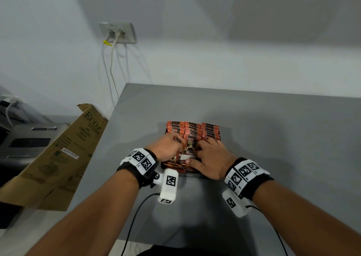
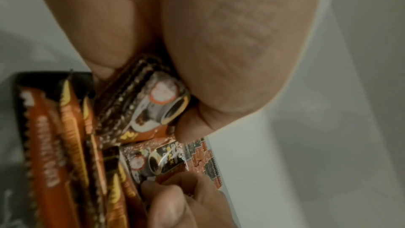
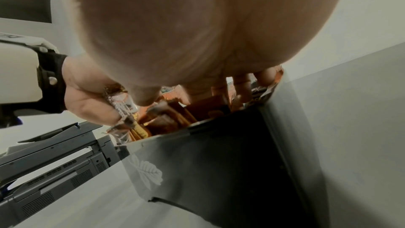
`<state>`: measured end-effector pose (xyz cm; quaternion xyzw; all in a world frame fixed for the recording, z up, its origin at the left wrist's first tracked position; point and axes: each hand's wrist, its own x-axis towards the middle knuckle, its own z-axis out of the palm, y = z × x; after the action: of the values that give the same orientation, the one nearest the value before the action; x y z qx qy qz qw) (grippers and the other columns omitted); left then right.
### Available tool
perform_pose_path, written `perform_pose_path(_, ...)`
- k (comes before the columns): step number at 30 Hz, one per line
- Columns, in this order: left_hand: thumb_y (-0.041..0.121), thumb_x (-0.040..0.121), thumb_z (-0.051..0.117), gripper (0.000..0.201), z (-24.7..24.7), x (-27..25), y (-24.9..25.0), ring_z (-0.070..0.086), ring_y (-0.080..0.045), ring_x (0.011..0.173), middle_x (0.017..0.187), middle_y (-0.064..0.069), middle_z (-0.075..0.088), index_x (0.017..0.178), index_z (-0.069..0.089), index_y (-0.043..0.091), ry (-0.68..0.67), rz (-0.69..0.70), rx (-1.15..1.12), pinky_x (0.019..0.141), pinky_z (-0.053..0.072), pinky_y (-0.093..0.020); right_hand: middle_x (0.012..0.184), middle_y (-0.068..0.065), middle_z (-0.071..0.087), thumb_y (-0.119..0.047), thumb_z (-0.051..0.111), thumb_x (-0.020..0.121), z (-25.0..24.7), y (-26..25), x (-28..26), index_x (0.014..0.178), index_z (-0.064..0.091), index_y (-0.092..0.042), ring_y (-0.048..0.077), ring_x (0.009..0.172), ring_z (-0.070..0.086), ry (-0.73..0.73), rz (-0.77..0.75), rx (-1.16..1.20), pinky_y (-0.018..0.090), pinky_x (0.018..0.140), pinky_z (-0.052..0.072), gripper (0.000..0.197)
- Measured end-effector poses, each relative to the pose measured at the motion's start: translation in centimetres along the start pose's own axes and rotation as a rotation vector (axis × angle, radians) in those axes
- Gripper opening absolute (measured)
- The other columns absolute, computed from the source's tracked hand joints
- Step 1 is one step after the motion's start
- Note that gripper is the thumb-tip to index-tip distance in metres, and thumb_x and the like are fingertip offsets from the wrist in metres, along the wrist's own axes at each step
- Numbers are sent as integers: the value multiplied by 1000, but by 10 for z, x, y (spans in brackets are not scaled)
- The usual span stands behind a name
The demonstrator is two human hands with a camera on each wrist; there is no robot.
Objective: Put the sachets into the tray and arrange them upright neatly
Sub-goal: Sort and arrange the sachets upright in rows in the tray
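A black tray [image 1: 219, 137] on the grey table [image 1: 273, 138] holds rows of orange-brown coffee sachets [image 1: 210, 129] standing upright. My left hand [image 1: 178, 144] is at the tray's left front. It pinches a few stacked sachets [image 2: 153, 103] between thumb and fingers. A sachet with a cup picture [image 1: 190, 142] leans in the middle row, facing me. My right hand [image 1: 203, 150] lies with straight fingers on the tops of the right row, its thumb touching that leaning sachet's lower edge. The right wrist view shows the tray's dark wall with a leaf print [image 3: 197, 179]; the hands hide the tray's front.
A flattened cardboard box [image 1: 64, 154] leans against the table's left edge, with a grey printer [image 1: 29, 138] beyond it. A wall socket with white cables [image 1: 117, 32] is behind. Black camera cables [image 1: 134, 216] trail off the table's near edge.
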<state>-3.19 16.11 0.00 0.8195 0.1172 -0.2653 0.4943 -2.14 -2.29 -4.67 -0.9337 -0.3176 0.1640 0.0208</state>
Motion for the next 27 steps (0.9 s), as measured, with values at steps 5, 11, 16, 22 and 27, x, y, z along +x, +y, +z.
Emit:
perform_pose_path(5, -7, 86, 52, 29, 2, 0, -3, 59, -28, 77, 93, -19, 62, 112, 59, 1, -1, -1, -60, 75, 51, -42, 122, -3, 46, -81, 2, 82, 2, -1, -1, 125, 66, -30, 21, 116, 39, -11, 13, 19, 41, 103, 33, 92)
perform_pose_path(11, -3, 84, 55, 26, 0, -3, -5, 57, -24, 78, 93, -12, 65, 103, 62, 12, 14, 8, -51, 73, 48, -39, 119, -7, 43, -80, 5, 84, -1, -4, -3, 128, 60, -37, 19, 111, 38, 40, 2, 24, 40, 100, 34, 83)
perform_pose_path(16, -4, 83, 57, 28, 2, -5, -5, 57, -18, 72, 93, -11, 65, 104, 62, 13, 30, 7, -49, 69, 48, -37, 125, -4, 45, -78, 1, 85, -3, -9, -2, 131, 59, -34, 23, 119, 39, 9, 35, -18, 44, 105, 32, 86)
perform_pose_path(22, 1, 76, 57, 28, -1, -10, -7, 63, -25, 79, 92, -17, 68, 100, 61, 16, 39, 48, -135, 79, 52, -43, 127, -7, 45, -78, 5, 86, -4, -9, -7, 133, 57, -34, 20, 118, 39, 12, 23, 22, 42, 104, 32, 83)
perform_pose_path(27, -3, 82, 53, 33, -13, -17, -9, 64, -27, 78, 102, -11, 68, 106, 64, 16, 147, 102, -239, 78, 51, -40, 117, -6, 50, -58, 35, 97, -24, 10, -17, 126, 62, -24, 11, 111, 43, 196, 46, 309, 39, 104, 40, 52)
